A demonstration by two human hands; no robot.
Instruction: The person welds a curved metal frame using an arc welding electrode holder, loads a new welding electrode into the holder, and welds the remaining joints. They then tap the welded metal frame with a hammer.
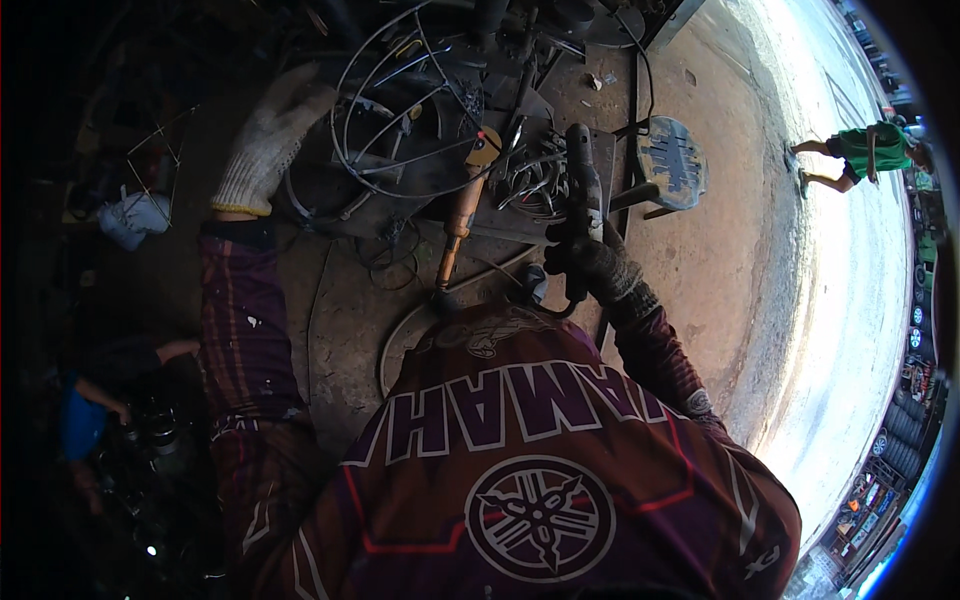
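Observation:
My left hand [275, 125], in a white knitted glove with a yellow cuff, is at the left edge of a round wire frame [366, 187] of thin metal rods. Its fingers curl toward the ring and seem closed on it, though the fingertips are dim. My right hand [594, 262], in a dark glove, wraps round a dark cylindrical power tool [582, 165], held with its head pointing away from me and a cable at its lower end. Between my hands an orange angle grinder [463, 212] lies with its disc [484, 150] at the far end, partly behind the wire frame.
Bent metal pieces [535, 185] are heaped on a dark work table [490, 222]. A worn stool [672, 160] stands to the right. Cables and hoses [392, 335] cross the floor before me. A person in blue [84, 420] is at lower left; another in green [868, 150] is outside.

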